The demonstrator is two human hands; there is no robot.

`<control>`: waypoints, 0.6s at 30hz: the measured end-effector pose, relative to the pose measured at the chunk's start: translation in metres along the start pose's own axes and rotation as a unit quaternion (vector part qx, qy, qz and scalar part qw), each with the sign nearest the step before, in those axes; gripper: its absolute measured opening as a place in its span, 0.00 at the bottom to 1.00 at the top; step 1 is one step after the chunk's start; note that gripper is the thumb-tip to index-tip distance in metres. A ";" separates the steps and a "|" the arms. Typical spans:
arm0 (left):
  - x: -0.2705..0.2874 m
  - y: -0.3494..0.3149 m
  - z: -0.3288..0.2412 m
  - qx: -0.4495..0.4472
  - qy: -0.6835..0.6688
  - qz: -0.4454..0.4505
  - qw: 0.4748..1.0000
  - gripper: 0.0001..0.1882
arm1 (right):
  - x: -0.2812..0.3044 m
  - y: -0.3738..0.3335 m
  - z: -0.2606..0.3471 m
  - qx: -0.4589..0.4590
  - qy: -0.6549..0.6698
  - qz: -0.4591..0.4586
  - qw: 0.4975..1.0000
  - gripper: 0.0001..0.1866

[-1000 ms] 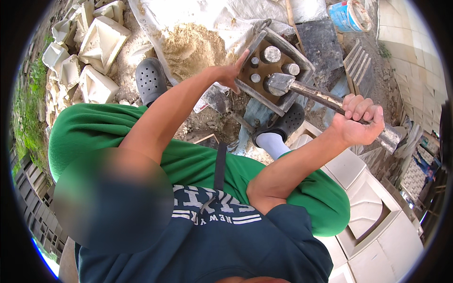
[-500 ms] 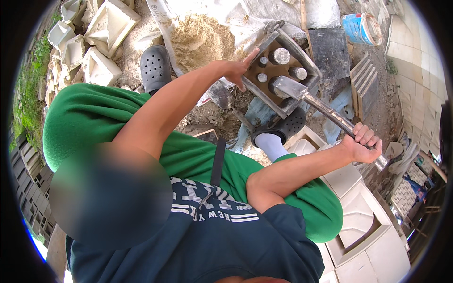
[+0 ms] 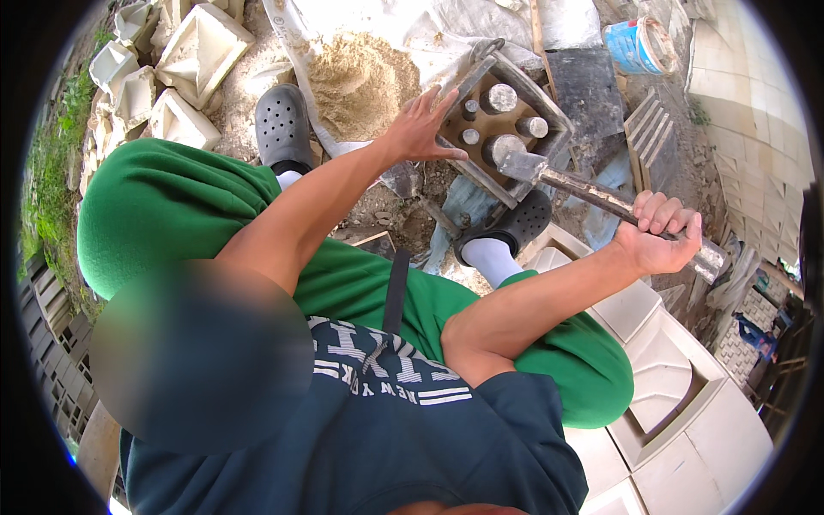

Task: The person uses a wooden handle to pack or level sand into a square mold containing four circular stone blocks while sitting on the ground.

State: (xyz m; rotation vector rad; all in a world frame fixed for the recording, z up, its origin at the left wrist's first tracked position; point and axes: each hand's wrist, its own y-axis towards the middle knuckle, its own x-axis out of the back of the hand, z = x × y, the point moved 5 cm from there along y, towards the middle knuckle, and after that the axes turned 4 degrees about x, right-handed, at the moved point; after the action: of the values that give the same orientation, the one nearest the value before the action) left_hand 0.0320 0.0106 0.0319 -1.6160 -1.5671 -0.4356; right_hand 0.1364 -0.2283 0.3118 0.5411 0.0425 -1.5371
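A square mould frame [image 3: 560, 116] with several round posts standing in it, set in brown fill, lies ahead of me. My left hand [image 3: 422, 129] is open at its left side, fingers spread, the thumb at the frame's near-left edge. My right hand [image 3: 663, 230] is closed around the shaft of a worn metal bar with a flat, blocky end [image 3: 592, 190]. That flat end is at the nearest large post [image 3: 498, 150]; whether they touch I cannot tell. The bar's thicker other end sticks out past my right hand.
A sand pile [image 3: 356, 77] lies on white sheeting behind my left hand. Pale angular blocks [image 3: 204, 51] are heaped at far left. A blue bucket [image 3: 635, 47], dark board [image 3: 585, 94] and slatted wooden piece [image 3: 652, 129] are at far right. Cream moulded blocks [image 3: 678, 463] stand beside my right leg.
My left hand's fingers have spread apart more along the frame's left side. My right hand has risen in the picture with the bar, whose angle is flatter. The whole view has shifted slightly.
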 end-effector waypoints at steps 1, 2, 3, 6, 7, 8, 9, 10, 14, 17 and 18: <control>0.007 -0.005 -0.003 -0.048 0.017 -0.096 0.994 0.61 | -0.003 -0.002 0.002 0.002 -0.012 0.013 1.000 0.19; 0.013 -0.011 -0.006 -0.097 0.033 -0.190 0.976 0.58 | -0.005 -0.004 0.004 0.003 -0.024 0.026 0.999 0.19; 0.013 -0.011 -0.008 -0.100 0.035 -0.190 0.976 0.58 | -0.005 -0.006 0.006 0.006 -0.023 0.024 0.999 0.19; 0.021 -0.014 -0.016 -0.136 0.045 -0.246 0.959 0.48 | -0.003 -0.010 0.011 0.015 -0.043 -0.011 0.999 0.20; 0.022 -0.015 -0.019 -0.142 0.069 -0.249 0.955 0.43 | -0.001 -0.010 0.014 0.021 -0.047 -0.025 0.998 0.20; 0.022 -0.017 -0.022 -0.147 0.094 -0.253 0.952 0.38 | 0.000 -0.011 0.015 0.026 -0.050 -0.038 0.998 0.19; 0.022 -0.019 -0.024 -0.150 0.094 -0.254 0.951 0.38 | -0.001 -0.011 0.017 0.029 -0.050 -0.039 0.998 0.19; 0.020 -0.022 -0.026 -0.144 0.100 -0.239 0.955 0.35 | 0.000 -0.012 0.019 0.044 -0.045 -0.056 0.996 0.19; 0.003 -0.031 -0.026 -0.105 0.104 -0.184 0.972 0.32 | -0.009 -0.014 0.010 0.095 -0.010 -0.007 0.995 0.19; -0.007 -0.035 -0.035 -0.092 0.092 -0.232 0.964 0.35 | -0.029 -0.017 -0.007 0.124 0.008 0.054 0.991 0.18; -0.011 -0.036 -0.039 -0.091 0.091 -0.231 0.964 0.35 | -0.037 -0.019 -0.015 0.123 0.018 0.070 0.990 0.16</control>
State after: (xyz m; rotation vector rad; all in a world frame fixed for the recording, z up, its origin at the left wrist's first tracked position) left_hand 0.0077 -0.0297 0.0581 -1.2844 -1.7971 -0.9758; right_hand 0.1206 -0.1877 0.3058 0.7520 -0.1574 -1.4045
